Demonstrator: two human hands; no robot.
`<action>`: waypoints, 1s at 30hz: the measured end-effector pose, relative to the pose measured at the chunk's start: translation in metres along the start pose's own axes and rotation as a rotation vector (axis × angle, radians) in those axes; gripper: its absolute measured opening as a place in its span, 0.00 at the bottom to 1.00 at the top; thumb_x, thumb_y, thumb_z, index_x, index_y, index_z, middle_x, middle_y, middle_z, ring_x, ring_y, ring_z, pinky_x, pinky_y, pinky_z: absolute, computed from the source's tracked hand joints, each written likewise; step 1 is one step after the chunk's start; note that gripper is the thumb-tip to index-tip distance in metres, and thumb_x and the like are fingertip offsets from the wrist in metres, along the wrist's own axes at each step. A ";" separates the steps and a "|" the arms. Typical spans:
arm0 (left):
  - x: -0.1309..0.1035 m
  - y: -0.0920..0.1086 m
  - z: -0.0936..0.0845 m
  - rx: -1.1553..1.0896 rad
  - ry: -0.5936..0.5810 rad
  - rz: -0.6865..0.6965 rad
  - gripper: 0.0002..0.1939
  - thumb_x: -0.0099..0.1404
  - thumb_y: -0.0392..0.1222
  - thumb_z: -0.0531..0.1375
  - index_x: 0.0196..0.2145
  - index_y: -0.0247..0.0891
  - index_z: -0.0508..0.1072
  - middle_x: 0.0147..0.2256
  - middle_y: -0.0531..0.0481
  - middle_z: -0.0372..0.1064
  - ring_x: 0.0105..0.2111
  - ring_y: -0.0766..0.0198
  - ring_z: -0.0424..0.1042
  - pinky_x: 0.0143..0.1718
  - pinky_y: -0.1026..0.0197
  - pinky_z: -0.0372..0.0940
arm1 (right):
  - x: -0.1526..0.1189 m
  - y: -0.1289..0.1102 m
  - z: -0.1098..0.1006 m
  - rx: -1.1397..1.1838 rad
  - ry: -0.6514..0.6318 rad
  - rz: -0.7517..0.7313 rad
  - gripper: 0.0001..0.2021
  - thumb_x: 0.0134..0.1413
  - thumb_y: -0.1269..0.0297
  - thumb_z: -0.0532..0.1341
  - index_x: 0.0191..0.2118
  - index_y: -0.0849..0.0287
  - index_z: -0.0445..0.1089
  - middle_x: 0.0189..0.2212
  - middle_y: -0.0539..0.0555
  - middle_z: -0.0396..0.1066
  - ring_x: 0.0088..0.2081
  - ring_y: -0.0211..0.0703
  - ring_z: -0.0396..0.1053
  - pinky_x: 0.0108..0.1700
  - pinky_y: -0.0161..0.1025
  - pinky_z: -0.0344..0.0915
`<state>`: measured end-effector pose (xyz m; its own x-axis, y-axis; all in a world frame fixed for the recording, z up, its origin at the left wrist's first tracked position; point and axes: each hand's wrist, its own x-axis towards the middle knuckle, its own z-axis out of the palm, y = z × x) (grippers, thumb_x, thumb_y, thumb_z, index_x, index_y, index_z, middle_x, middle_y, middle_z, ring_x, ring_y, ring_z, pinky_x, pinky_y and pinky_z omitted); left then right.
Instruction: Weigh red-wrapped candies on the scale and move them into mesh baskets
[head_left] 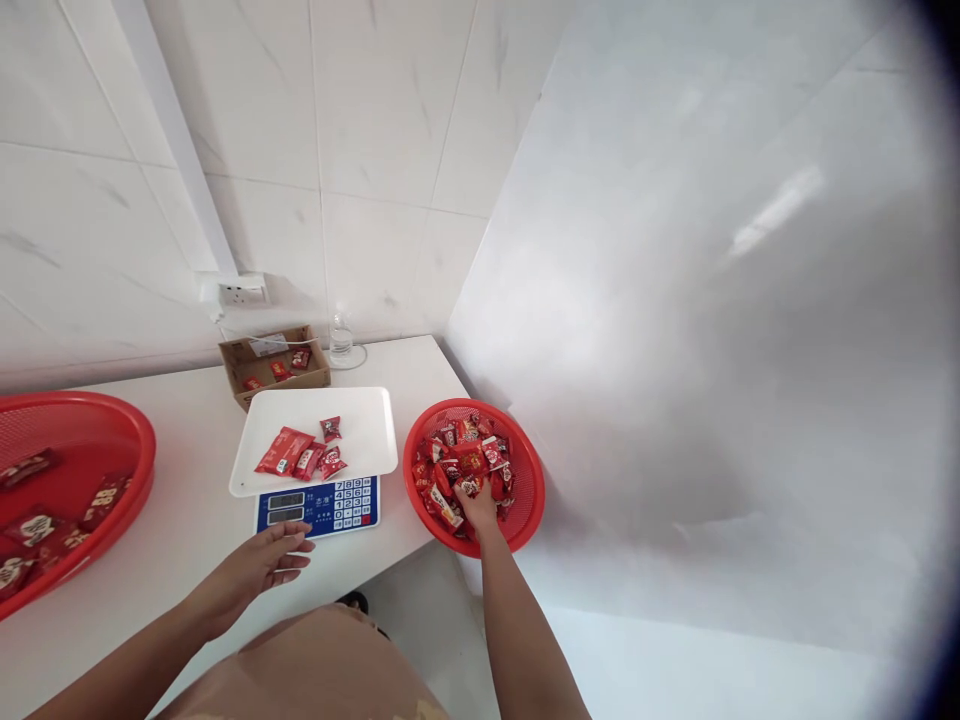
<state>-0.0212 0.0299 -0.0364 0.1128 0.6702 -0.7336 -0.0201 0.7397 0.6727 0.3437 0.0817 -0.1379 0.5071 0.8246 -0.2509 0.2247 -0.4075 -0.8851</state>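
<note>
My right hand [480, 507] reaches into a red plastic basket [535, 490] heaped with small red snack packets [470, 458]. Its thumb and fingers close around a packet at the near side of the heap, and the fingertips are partly hidden there. My left hand [274, 560] is empty, fingers apart, just in front of the blue keypad panel of a digital scale [319, 508]. On the scale's white tray [367, 430] lie a larger red packet [283, 451] and several smaller red ones [331, 462].
Behind the scale, a cardboard box [311, 377] holds a few red packets. A clear bottle-like object [340, 340] stands beside it, near a wall socket [246, 291]. Another red basket [139, 440] with larger packets is at the left. A pale panel [675, 350] rises at the right.
</note>
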 end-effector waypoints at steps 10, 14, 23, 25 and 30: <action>-0.002 0.003 0.008 0.022 -0.014 -0.007 0.26 0.48 0.56 0.65 0.41 0.38 0.71 0.39 0.43 0.73 0.37 0.59 0.73 0.42 0.57 0.68 | -0.005 0.000 -0.023 0.183 0.124 0.096 0.23 0.37 0.51 0.64 0.41 0.59 0.70 0.36 0.55 0.75 0.40 0.47 0.72 0.39 0.39 0.67; -0.001 0.006 0.009 0.026 -0.022 -0.024 0.26 0.47 0.54 0.66 0.41 0.37 0.70 0.40 0.42 0.72 0.38 0.58 0.73 0.43 0.56 0.67 | -0.004 -0.006 -0.030 0.375 0.148 0.171 0.24 0.36 0.51 0.66 0.41 0.59 0.70 0.37 0.55 0.75 0.39 0.47 0.72 0.37 0.39 0.69; 0.002 0.007 0.008 0.023 -0.022 -0.042 0.27 0.46 0.54 0.67 0.41 0.38 0.70 0.39 0.43 0.72 0.37 0.58 0.72 0.43 0.56 0.66 | 0.000 -0.002 -0.036 0.771 0.056 0.367 0.16 0.45 0.55 0.64 0.40 0.53 0.67 0.36 0.50 0.74 0.39 0.43 0.73 0.37 0.43 0.73; 0.002 0.008 0.007 0.028 -0.022 -0.043 0.27 0.46 0.54 0.67 0.41 0.38 0.70 0.39 0.43 0.72 0.38 0.58 0.72 0.43 0.56 0.66 | 0.000 -0.005 -0.035 0.866 0.034 0.399 0.13 0.47 0.56 0.63 0.39 0.54 0.67 0.36 0.49 0.74 0.39 0.41 0.72 0.39 0.42 0.73; 0.002 0.010 0.005 0.032 -0.026 -0.037 0.28 0.44 0.55 0.67 0.40 0.38 0.70 0.38 0.45 0.72 0.36 0.59 0.72 0.42 0.57 0.66 | -0.007 -0.021 -0.034 0.903 0.018 0.438 0.12 0.46 0.59 0.64 0.37 0.56 0.68 0.31 0.49 0.74 0.34 0.36 0.72 0.34 0.33 0.72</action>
<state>-0.0160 0.0381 -0.0304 0.1382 0.6407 -0.7553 0.0166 0.7610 0.6486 0.3636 0.0714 -0.1039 0.4085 0.6638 -0.6265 -0.6965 -0.2170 -0.6840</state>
